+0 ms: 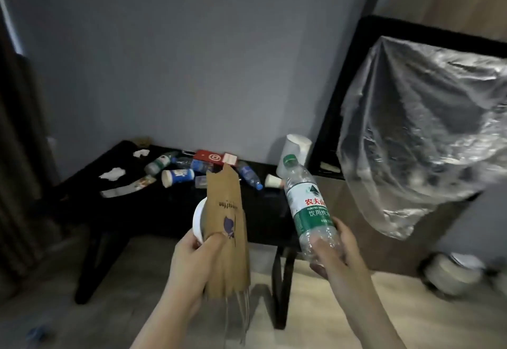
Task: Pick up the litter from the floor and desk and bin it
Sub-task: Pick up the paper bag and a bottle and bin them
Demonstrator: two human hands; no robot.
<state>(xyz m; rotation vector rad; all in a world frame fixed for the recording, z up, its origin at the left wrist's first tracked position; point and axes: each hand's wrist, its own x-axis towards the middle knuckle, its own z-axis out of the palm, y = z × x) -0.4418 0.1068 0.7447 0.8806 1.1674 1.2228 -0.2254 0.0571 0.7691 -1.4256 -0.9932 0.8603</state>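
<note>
My left hand grips a brown paper bag together with a white cup rim behind it. My right hand holds an empty clear water bottle with a green cap and green label, tilted up to the left. Both are raised in front of the black desk. On the desk lie several plastic bottles, a blue-and-white cup, a red box, white tissues and a wrapper. A clear plastic bag hangs at the right.
A roll of white paper and a small paper cup sit at the desk's right end. A white round container lies on the wooden floor at the right. A curtain hangs at the left. Something blue lies on the floor bottom left.
</note>
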